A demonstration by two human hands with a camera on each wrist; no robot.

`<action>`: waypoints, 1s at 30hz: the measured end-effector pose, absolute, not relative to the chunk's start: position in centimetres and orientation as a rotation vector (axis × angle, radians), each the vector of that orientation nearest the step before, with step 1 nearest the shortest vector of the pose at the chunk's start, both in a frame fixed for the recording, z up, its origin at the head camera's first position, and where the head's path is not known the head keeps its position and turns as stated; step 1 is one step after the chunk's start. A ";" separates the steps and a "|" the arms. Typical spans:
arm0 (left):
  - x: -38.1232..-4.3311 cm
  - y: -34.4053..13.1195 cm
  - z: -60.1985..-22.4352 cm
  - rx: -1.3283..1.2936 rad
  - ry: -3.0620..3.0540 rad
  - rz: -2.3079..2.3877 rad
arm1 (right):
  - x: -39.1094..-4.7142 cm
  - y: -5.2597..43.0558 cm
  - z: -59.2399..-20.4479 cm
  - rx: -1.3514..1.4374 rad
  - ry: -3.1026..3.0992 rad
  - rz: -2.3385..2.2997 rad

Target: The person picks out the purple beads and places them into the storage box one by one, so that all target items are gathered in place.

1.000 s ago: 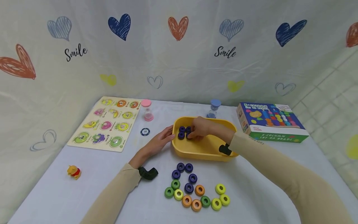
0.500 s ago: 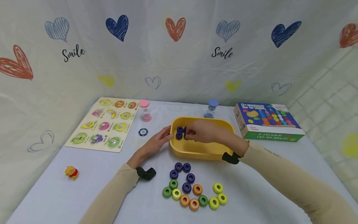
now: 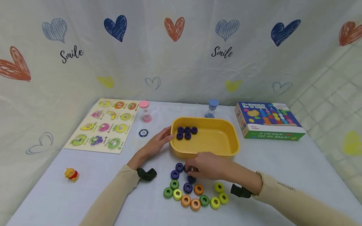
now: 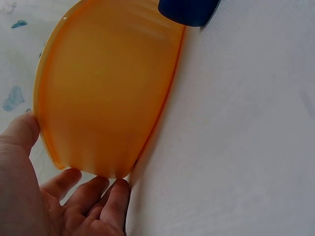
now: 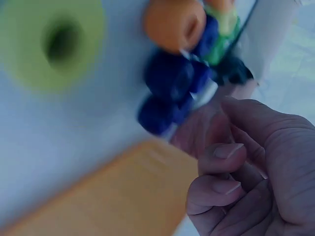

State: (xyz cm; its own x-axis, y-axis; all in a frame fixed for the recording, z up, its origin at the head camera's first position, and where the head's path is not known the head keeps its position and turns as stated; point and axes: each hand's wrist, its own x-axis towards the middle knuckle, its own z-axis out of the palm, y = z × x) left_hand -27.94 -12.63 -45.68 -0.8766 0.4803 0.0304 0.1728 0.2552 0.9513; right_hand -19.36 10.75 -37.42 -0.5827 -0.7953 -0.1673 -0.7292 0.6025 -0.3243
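Observation:
A yellow tray (image 3: 217, 136) holds several dark blue ring beads (image 3: 188, 130) in two short rows at its left end. My left hand (image 3: 154, 145) rests against that end, its thumb at the rim and its fingertips along the outer wall (image 4: 106, 147). In front of the tray my right hand (image 3: 207, 166) reaches down over the loose blue beads (image 3: 179, 167), partly covering two of them. Its fingers are bent in the right wrist view, where the blue beads (image 5: 167, 76) appear apart from the fingertips and no bead shows between them.
Green (image 3: 168, 192), orange (image 3: 195, 204) and yellow beads (image 3: 215, 202) lie nearby. Around the tray are a fruit puzzle board (image 3: 101, 127), a pink sand timer (image 3: 145, 111), a blue one (image 3: 212, 108), a round chip (image 3: 143, 133), a bear figurine (image 3: 71, 174) and a bead-set box (image 3: 268, 121).
My right hand has left the blue beads inside the tray and moved toward me, over the loose blue beads on the table. My left hand stays at the tray's left end.

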 end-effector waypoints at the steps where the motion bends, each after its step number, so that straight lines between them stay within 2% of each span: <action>1: -28.2 -12.7 -46.1 0.598 2.270 1.667 | -19.2 10.8 -37.8 -1.239 2.529 -0.314; 7: -28.3 -12.7 -46.3 0.590 2.245 1.672 | -18.7 11.5 -39.6 -1.216 2.497 -0.321; 18: -27.0 -12.3 -43.7 0.552 2.253 1.609 | -18.9 14.2 -39.8 -1.084 2.450 -0.468; 30: -28.2 -12.6 -46.4 0.521 2.312 1.613 | -19.1 19.6 -41.0 -0.924 2.528 -0.642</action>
State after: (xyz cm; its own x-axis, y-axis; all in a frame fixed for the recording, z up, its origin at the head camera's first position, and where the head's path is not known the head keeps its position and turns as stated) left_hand -28.22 -12.60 -46.35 -0.8976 0.4404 -0.0180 0.1353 0.3143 0.9396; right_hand -19.07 19.61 -41.03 -0.7157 -0.6736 -0.1845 -0.5040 0.6810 -0.5313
